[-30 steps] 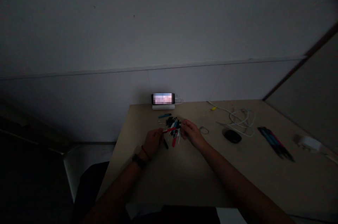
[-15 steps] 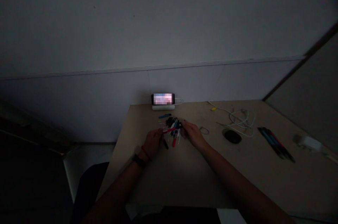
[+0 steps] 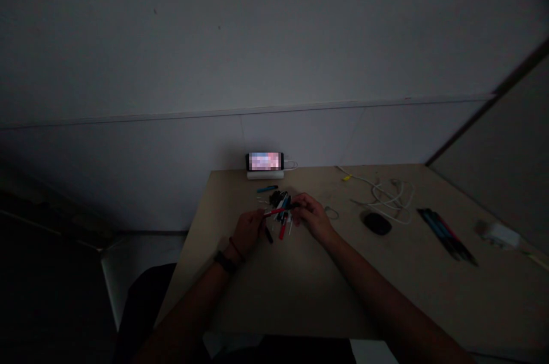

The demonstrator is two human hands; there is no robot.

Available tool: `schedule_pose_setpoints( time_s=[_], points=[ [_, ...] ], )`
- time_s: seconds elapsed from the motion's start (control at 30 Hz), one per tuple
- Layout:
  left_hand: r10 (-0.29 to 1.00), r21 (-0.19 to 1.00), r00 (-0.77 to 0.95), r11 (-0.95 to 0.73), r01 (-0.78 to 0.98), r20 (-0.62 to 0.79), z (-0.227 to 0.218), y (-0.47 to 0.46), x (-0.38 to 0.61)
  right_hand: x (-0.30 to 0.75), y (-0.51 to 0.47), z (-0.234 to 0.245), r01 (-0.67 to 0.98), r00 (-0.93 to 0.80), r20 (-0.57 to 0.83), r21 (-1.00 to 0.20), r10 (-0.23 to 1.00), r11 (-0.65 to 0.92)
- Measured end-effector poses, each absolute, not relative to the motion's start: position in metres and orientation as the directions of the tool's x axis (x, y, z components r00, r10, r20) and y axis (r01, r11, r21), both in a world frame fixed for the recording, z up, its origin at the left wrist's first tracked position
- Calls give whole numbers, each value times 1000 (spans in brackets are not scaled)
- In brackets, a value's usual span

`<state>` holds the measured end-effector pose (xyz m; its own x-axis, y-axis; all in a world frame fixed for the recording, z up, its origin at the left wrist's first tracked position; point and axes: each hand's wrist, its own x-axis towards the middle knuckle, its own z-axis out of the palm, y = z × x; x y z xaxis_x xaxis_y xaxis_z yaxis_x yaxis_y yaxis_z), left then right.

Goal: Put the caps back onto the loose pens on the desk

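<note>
The room is dim. My left hand (image 3: 247, 231) pinches one end of a red pen (image 3: 275, 211), held level above the beige table (image 3: 300, 284). My right hand (image 3: 312, 215) has its fingers closed at the pen's other end, beside a small pile of pens and pen parts (image 3: 281, 202). Another red pen (image 3: 282, 228) and a black piece (image 3: 268, 234) lie just below the held pen. A blue pen (image 3: 267, 188) lies apart behind the pile.
A lit phone (image 3: 265, 161) leans on a white block at the table's back edge. To the right lie a white cable tangle (image 3: 388, 192), a black oval object (image 3: 377, 223), a row of pens (image 3: 446, 234) and a white adapter (image 3: 497, 232).
My right hand has closed in slightly on the right end of the red pen. The left hand keeps its hold in the same place.
</note>
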<state>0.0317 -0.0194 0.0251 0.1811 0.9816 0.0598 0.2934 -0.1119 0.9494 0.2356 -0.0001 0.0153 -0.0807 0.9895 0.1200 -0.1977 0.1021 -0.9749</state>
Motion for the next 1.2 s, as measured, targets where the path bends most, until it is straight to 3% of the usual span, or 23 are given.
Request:
schedule_pose_setpoints(
  time_s=[0.3, 0.63, 0.9, 1.2],
  points=[
    [984, 953, 177, -72, 294, 20, 19, -17, 30, 235, 0, 14, -63, -10, 130, -990, 991, 130],
    [985, 958, 171, -79, 275, 32, 16, -16, 30, 236, -1, 14, 46, -127, 93, -994, 988, 99],
    [991, 969, 128, -76, 234, 47, 23, -18, 30, 240, 0, 11, 10, 8, 152, -988, 988, 151],
    [998, 995, 48, -36, 95, 31, 24, -17, 32, 249, 6, 1, -8, 180, 115, -993, 977, 118]
  ],
)
